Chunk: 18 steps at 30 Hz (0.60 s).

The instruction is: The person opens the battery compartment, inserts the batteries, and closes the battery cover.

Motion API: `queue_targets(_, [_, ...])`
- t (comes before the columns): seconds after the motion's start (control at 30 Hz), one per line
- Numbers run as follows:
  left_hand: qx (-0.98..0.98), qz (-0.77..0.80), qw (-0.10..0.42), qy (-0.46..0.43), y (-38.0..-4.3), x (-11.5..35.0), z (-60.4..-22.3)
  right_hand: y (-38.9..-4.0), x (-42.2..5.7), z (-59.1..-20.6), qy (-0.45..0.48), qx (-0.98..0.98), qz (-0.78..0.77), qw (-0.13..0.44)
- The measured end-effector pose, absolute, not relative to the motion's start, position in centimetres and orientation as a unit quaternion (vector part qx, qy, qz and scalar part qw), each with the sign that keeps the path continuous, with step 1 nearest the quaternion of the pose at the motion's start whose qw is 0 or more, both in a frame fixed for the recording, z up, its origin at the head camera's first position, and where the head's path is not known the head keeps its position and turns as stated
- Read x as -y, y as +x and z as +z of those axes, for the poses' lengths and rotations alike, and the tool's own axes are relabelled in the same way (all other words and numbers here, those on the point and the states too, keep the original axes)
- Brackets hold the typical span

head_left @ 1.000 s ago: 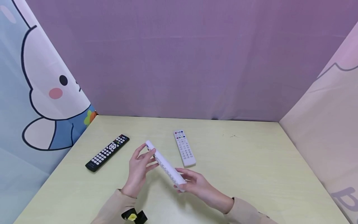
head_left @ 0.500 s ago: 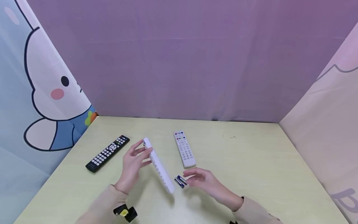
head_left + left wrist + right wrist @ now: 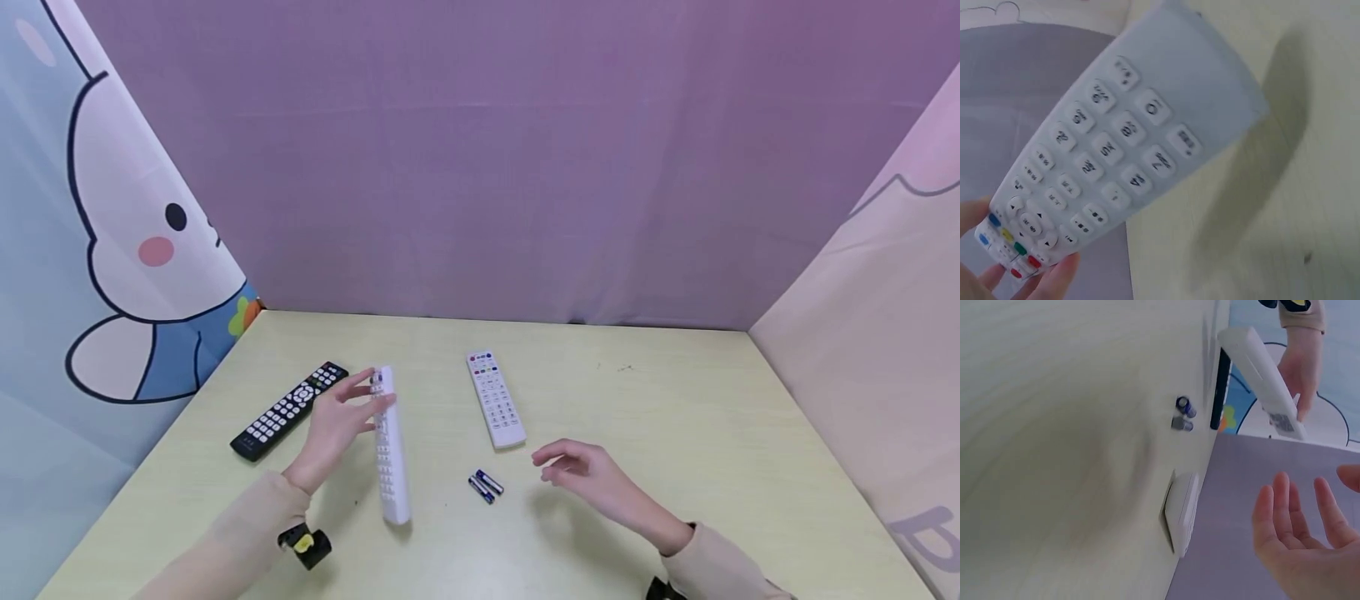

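My left hand (image 3: 333, 429) pinches a white remote control (image 3: 392, 467) near its end with the coloured buttons. The remote is raised and tilted, and its number keys face the left wrist camera. My right hand (image 3: 588, 475) hovers over the table with fingers loosely bent and nothing in them; in the right wrist view its fingers (image 3: 1282, 512) are spread apart. Two small dark blue batteries (image 3: 486, 486) lie side by side on the table between the hands. Behind them a second white remote (image 3: 496, 398) lies with its buttons up.
A black remote (image 3: 288, 411) lies slanted at the left, partly behind my left hand. The pale wooden table (image 3: 675, 417) ends at a purple cloth backdrop (image 3: 480, 167). Printed cloth panels stand at both sides.
The right hand has let go of the white remote and drawn back to the right, with two batteries now visible on the table. The left hand has carried the remote left and turned it more upright.
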<state>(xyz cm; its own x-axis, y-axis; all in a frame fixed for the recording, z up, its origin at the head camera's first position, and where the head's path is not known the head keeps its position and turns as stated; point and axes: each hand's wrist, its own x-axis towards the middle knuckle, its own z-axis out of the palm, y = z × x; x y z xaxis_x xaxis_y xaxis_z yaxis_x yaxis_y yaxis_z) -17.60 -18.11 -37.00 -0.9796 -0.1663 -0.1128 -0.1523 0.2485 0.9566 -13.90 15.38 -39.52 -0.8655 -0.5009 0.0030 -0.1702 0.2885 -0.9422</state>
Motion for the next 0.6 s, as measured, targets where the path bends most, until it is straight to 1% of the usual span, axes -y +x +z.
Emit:
queue_targets(0.23, [0.885,-0.465,0.016,0.025,-18.9,20.3,-37.2,-14.1,-16.7,-39.9,-0.248,-0.841,-0.473,0.089])
queue_targets(0.37, [0.913,-0.407,0.002,-0.010,-19.4,21.2,-37.4,-14.2,-17.2,-40.1,-0.260,-0.851,-0.452,0.061])
queue_targets(0.5, [0.930,-0.366,-0.009,-0.031,-19.9,21.7,-37.5,-14.3,-17.6,-40.3,-0.257,-0.860,-0.439,0.046])
queue_targets(0.6, [0.943,-0.330,-0.008,-0.044,-20.3,22.1,-37.7,-14.3,-17.9,-40.3,-0.252,-0.864,-0.434,0.043])
